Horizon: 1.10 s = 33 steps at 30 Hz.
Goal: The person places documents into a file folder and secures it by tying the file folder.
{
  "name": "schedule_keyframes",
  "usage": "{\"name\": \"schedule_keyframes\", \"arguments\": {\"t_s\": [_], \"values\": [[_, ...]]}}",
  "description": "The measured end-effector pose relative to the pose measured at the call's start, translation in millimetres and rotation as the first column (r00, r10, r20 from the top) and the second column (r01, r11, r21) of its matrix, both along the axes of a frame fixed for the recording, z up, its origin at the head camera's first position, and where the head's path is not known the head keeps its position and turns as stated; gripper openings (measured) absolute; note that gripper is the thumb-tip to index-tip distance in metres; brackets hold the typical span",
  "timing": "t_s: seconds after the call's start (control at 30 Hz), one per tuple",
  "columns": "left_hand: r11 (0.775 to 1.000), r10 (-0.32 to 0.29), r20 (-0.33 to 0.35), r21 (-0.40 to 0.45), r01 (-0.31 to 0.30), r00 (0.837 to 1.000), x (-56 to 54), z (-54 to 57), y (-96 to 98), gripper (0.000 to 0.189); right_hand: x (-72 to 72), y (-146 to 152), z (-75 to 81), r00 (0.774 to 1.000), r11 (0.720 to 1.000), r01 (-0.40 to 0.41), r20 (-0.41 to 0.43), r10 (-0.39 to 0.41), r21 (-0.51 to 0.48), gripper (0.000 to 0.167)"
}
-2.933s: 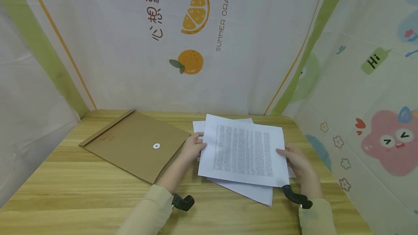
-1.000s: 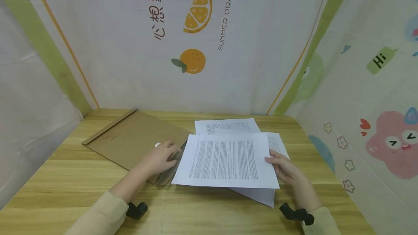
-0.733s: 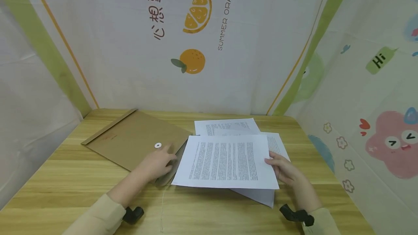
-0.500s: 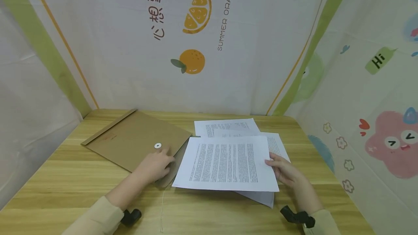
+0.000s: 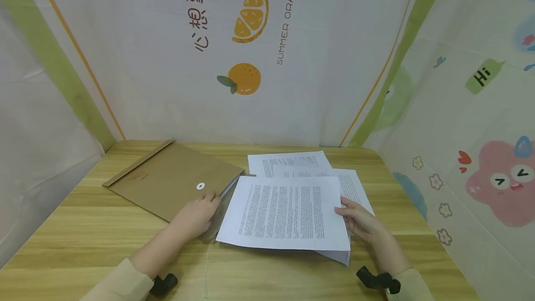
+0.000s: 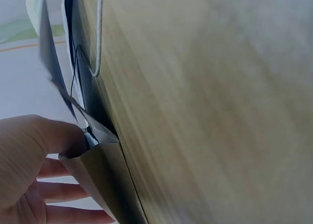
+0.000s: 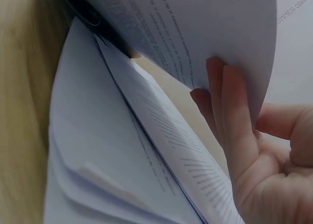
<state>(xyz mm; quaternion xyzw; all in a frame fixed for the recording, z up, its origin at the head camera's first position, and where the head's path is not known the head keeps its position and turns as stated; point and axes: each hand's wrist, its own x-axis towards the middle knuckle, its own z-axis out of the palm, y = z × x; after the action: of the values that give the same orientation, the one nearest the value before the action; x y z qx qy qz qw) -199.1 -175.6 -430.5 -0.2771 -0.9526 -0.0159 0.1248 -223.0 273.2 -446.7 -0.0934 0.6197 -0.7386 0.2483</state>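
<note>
A brown paper document envelope (image 5: 167, 178) with a white button lies slanted on the left of the table, its mouth toward the middle. My left hand (image 5: 194, 215) grips the upper layer at that mouth, lifting it slightly; in the left wrist view, the thumb of the hand (image 6: 34, 145) is at the opening and the fingers lie outside the envelope (image 6: 105, 175). My right hand (image 5: 361, 221) pinches a printed sheet (image 5: 284, 210) by its right edge, thumb on top. The sheet's left end is over the envelope's flap (image 5: 216, 222). In the right wrist view, the sheet (image 7: 230, 28) curves upward above other papers.
More loose papers (image 5: 353, 182) lie overlapped under and behind the held sheet. A thin string (image 5: 206, 268) trails from the flap toward the front of the wooden table (image 5: 267, 273). Printed cloth curtains (image 5: 313, 106) stand behind and at both sides.
My left hand has let go of the sheet, moved left to the envelope and taken hold of its mouth, which now gapes. The right hand has brought the sheet left and lower.
</note>
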Motion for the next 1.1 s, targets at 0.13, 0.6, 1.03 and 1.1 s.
{"name": "schedule_keyframes", "arguments": {"t_s": [0.13, 0.6, 1.03, 1.1], "values": [[1.000, 0.007, -0.034, -0.003, -0.007, 0.999, 1.6, -1.4, 0.4, 0.041, 1.2, -3.9, 1.1, 1.000, 1.000, 0.028, 0.008, -0.028, -0.001, 0.060], [0.998, 0.055, 0.017, 0.004, -0.055, 0.998, 9.5, 0.1, -0.5, 0.066, 15.1, -37.9, 21.7, 0.984, 0.983, 0.179, 0.020, -0.180, 0.034, 0.065], [0.994, 0.078, 0.142, 0.065, -0.088, 0.987, 16.2, 6.6, -6.0, 0.071, 18.9, -56.5, 16.6, 0.953, 0.952, 0.295, 0.045, -0.300, 0.085, 0.065], [0.994, 0.078, 0.144, 0.059, -0.088, 0.986, 16.8, 7.8, -6.7, 0.070, 18.8, -57.5, 15.5, 0.948, 0.946, 0.310, 0.041, -0.315, 0.099, 0.066]]}}
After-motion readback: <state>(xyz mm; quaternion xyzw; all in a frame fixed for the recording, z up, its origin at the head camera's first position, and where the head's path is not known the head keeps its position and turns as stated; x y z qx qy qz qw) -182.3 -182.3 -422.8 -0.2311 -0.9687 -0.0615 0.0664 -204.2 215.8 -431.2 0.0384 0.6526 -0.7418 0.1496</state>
